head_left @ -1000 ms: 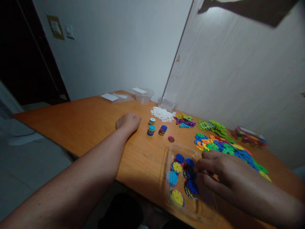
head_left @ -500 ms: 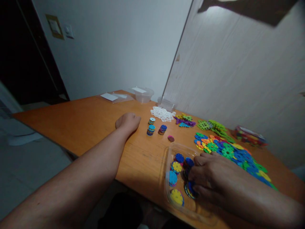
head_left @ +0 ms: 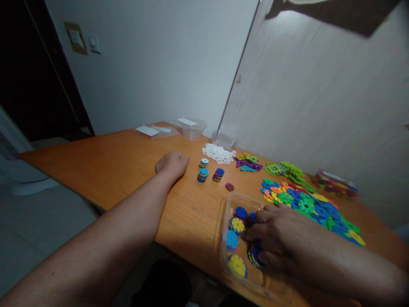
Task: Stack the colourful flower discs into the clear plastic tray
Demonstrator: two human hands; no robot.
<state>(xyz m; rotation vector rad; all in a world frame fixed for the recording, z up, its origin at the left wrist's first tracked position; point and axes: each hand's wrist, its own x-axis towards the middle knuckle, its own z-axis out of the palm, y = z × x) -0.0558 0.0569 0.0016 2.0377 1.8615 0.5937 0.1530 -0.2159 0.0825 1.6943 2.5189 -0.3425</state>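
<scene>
Discs (head_left: 237,224) of blue and yellow plastic lie in a clear tray (head_left: 225,207) under the right hand (head_left: 271,238), whose curled fingers press among them, grip unclear, while the left hand (head_left: 171,164) rests fisted on the worktop (head_left: 121,166), well apart.

Right hand (head_left: 275,238) has slid leftward, deeper over the discs (head_left: 237,224) in the tray (head_left: 225,204)
</scene>
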